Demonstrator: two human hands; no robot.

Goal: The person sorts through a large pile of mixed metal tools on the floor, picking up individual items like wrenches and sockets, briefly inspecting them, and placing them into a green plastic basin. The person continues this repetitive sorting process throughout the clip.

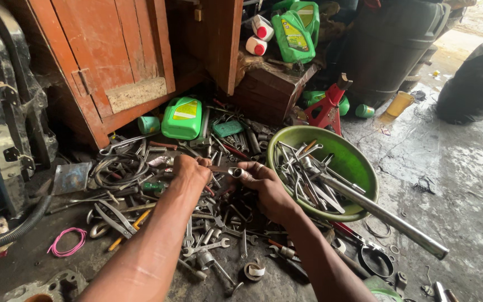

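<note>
- A short, shiny metal socket (236, 172) is being gripped between the fingertips of the right hand (264, 182), just above the centre of the view.
- The left hand (190, 170) is being kept closed beside it at nine o'clock, with a thin dark tool shaft (217, 168) being pinched and pointed into the socket.
- The two hands are being held close together, almost touching, over a heap of loose grey steel spanners (208, 240) spread on the dirty concrete floor (454, 184).
- A round green plastic basin (353, 162), filled with more tools, is being passed at three o'clock of the right hand.
- A long silver steel pipe (381, 215) is being rested on the basin's rim, sloping toward four o'clock.
- A green plastic oil jug (183, 117) is lying at twelve o'clock of the left hand.
- A pink wire loop (67, 241) is lying at eight o'clock, well apart.
</note>
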